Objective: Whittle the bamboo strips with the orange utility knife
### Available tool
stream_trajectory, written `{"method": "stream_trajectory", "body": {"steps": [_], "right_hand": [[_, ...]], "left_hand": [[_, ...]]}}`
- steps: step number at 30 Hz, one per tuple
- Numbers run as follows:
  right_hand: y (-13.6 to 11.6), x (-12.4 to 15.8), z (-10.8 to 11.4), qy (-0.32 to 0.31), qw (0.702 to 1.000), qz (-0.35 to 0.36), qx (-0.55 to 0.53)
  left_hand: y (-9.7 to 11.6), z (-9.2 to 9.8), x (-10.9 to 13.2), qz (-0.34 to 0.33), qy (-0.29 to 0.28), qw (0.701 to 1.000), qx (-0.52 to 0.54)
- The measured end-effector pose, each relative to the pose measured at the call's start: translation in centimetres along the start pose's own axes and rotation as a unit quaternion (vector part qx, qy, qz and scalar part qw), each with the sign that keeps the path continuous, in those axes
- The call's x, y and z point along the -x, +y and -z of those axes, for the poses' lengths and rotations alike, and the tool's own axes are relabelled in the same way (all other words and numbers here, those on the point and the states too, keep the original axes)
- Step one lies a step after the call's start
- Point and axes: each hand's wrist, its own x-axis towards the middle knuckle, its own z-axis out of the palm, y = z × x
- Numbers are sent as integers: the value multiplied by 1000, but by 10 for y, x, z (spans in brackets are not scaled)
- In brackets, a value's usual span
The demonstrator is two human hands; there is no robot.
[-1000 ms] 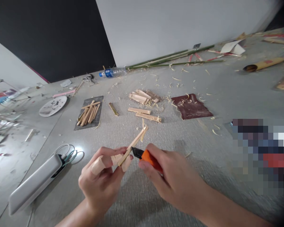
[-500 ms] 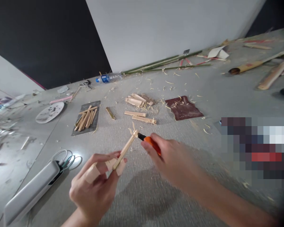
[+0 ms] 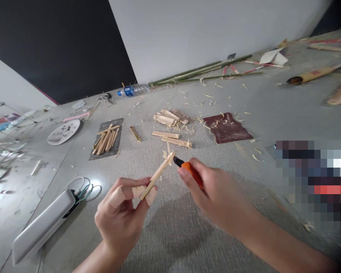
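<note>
My left hand [image 3: 123, 212], with tape around some fingers, pinches a thin bamboo strip [image 3: 157, 178] that slants up and to the right. Curled shavings [image 3: 167, 152] cling to its far end. In my right hand [image 3: 213, 189] is an orange-handled utility knife [image 3: 191, 172], its dark tip right at the strip's far end; the blade itself is too small to make out. Just beyond, two flat bamboo pieces [image 3: 176, 141] lie on the grey surface. Behind them is a heap of split bamboo pieces [image 3: 167, 118] among shavings.
Left of centre, several sticks [image 3: 106, 140] lie on a dark sheet [image 3: 113, 151]. A power bank [image 3: 45, 223] with cables and a white plate [image 3: 64, 132] are further left. Brown sandpaper [image 3: 229, 129] lies right, a plastic bottle [image 3: 133, 90] and green bamboo poles [image 3: 193, 74] along the wall.
Both hands, with strip and knife, have shifted slightly right and up in view. The surroundings have shifted too, as the camera turned a little. Both grips look the same.
</note>
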Motion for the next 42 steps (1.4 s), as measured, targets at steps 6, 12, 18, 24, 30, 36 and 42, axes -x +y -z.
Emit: {"method": "stream_trajectory", "body": {"steps": [6,12,18,24,30,36,42], "right_hand": [[0,1,0,11,1000,10,0],[-4,6,-8,6,997,55,46],[-10,9,-10,-69,996,59,2],[-12,14,-9,-112,993,39,-3],[-13,14,-10,-128,990,39,-46],[-15,18,-7,-143,987,45,-63],[-17,16,-9,-136,990,40,-24]], "left_hand": [[1,1,2,-10,1,1000,-2],[6,-1,-4,-6,-5,1000,-11],[3,-1,-1,-7,-2,1000,-1],[1,0,-1,-32,-14,999,-24],[3,0,-3,-65,-14,997,-45],[7,3,-3,-102,-13,993,-55],[10,12,-2,-114,-28,991,-71]]}}
